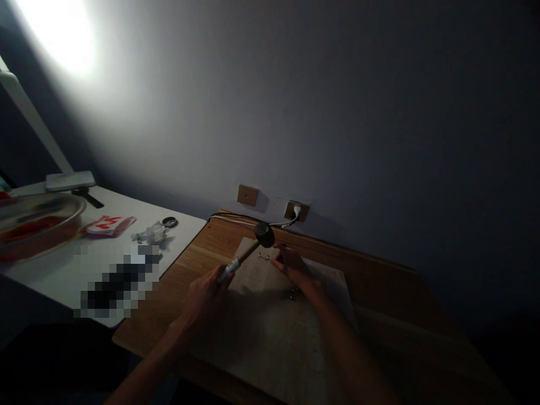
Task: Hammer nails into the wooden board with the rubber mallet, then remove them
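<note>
My left hand (207, 288) is wrapped round the white-wrapped grip of a mallet (248, 251). The mallet's dark, round head is raised above a pale board (270, 343), close to my right hand (292, 264). That hand is low over the far part of the board with its fingers curled in; whatever is between them is too small and dark to make out. Just left of its fingertips are small shiny metal pieces (264, 256). More small metal pieces (292, 293) lie on the board beneath my right wrist.
The board rests on a wooden table (388, 306) against the wall. Cables (244, 218) run along its back edge to a socket (297, 211). On the white table (177, 225) at left are a clear bowl (63, 236), a red-and-white packet (108, 226), crumpled plastic (152, 233) and a lamp (37, 124).
</note>
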Demonstrator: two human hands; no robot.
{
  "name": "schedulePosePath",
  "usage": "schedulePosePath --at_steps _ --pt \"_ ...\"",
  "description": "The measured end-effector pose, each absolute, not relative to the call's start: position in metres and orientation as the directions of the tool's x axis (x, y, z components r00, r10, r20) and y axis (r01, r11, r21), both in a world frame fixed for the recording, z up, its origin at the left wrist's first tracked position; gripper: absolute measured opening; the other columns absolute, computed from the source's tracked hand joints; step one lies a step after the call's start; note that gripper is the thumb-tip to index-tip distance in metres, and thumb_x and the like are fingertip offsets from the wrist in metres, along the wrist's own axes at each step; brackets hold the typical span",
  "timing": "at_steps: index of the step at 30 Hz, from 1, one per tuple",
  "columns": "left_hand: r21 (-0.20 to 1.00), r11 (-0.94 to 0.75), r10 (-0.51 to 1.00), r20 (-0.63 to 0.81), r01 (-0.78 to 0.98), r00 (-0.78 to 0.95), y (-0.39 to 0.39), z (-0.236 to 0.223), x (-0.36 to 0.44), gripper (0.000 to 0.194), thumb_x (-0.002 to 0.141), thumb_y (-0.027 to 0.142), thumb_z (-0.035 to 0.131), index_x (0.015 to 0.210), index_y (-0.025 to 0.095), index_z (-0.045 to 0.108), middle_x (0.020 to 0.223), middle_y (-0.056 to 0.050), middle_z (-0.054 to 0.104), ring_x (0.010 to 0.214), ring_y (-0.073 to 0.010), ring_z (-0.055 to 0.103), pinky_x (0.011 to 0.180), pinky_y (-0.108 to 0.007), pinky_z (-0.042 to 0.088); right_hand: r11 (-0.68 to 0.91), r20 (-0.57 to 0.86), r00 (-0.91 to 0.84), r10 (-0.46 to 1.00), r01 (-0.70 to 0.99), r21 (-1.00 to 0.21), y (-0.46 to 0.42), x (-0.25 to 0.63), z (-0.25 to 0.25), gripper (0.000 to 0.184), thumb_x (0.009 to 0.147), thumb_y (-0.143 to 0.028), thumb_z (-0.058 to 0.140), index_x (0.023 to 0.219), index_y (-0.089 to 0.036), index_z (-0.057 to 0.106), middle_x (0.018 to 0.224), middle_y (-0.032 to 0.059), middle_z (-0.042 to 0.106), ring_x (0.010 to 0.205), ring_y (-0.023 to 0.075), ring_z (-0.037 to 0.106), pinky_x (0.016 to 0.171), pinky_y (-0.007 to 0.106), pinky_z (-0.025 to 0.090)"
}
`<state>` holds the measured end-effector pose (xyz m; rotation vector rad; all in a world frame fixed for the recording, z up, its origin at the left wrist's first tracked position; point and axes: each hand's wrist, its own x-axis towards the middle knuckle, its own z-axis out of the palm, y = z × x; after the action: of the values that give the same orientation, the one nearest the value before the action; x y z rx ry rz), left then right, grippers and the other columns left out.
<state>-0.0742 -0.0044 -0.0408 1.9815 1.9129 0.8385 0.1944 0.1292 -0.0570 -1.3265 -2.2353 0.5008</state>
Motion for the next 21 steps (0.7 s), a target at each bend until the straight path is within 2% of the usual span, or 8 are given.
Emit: schedulePosePath --at_steps 3,9,12,14,18,21 --pt "0.464 -0.120 0.986 0.156 0.878 0.053 -0.004 -0.027 -0.067 0.031 0.103 0.045 0.039 0.115 0.028 0.062 0.101 -0.007 0.076 0.084 -0.0237 0.073 0.066 -0.028 0.044 0.451 0.242 -0.382 0.892 0.708 -0.543 0.126 0.206 -0.056 0.038 0.078 -0.025 0.078 0.113 -0.024 0.063 0.098 0.0045 0.070 0.086 0.0199 0.067 0.076 0.031 0.053" --pt "0.313 -0.163 0.986 0.033 0.936 0.161 -0.004 -0.016 -0.049 0.025 0.103 0.040 0.042 0.112 0.026 0.060 0.106 -0.008 0.075 0.080 -0.0244 0.074 0.064 -0.028 0.045 0.459 0.281 -0.364 0.888 0.660 -0.595 0.112 0.244 -0.039 0.052 0.079 -0.023 0.075 0.128 -0.019 0.060 0.117 0.0109 0.067 0.090 0.0193 0.066 0.080 0.032 0.055" --pt "0.318 -0.175 0.985 0.060 0.932 0.165 -0.006 -0.017 -0.046 0.024 0.102 0.039 0.042 0.113 0.027 0.060 0.105 -0.008 0.075 0.081 -0.0245 0.074 0.064 -0.028 0.044 0.416 0.211 -0.372 0.904 0.654 -0.632 0.098 0.255 -0.026 0.039 0.081 -0.020 0.070 0.119 -0.017 0.067 0.106 0.0100 0.071 0.088 0.0201 0.067 0.079 0.031 0.054" --pt "0.336 -0.174 0.984 0.083 0.926 0.155 -0.006 -0.017 -0.047 0.025 0.102 0.040 0.042 0.113 0.027 0.061 0.105 -0.008 0.075 0.082 -0.0240 0.073 0.064 -0.027 0.044 0.416 0.129 -0.443 0.887 0.645 -0.641 0.087 0.258 -0.019 0.031 0.082 -0.012 0.063 0.112 -0.018 0.071 0.103 0.0084 0.073 0.090 0.0199 0.069 0.081 0.031 0.053" --pt "0.392 -0.148 0.988 0.104 0.908 0.116 -0.006 -0.018 -0.049 0.029 0.103 0.043 0.041 0.113 0.027 0.063 0.102 -0.007 0.076 0.082 -0.0246 0.073 0.063 -0.027 0.042 0.462 0.004 -0.570 0.821 0.661 -0.592 0.068 0.256 -0.017 0.037 0.076 -0.003 0.059 0.104 -0.021 0.073 0.102 0.0062 0.074 0.087 0.0184 0.068 0.078 0.027 0.050" --pt "0.430 -0.125 0.989 0.124 0.894 0.079 -0.007 -0.025 -0.051 0.030 0.103 0.044 0.041 0.115 0.027 0.063 0.103 -0.007 0.076 0.086 -0.0253 0.073 0.065 -0.028 0.042 0.472 0.005 -0.574 0.819 0.668 -0.575 0.063 0.253 -0.022 0.029 0.075 -0.003 0.061 0.093 -0.021 0.073 0.094 0.0042 0.073 0.082 0.0175 0.067 0.075 0.026 0.048"
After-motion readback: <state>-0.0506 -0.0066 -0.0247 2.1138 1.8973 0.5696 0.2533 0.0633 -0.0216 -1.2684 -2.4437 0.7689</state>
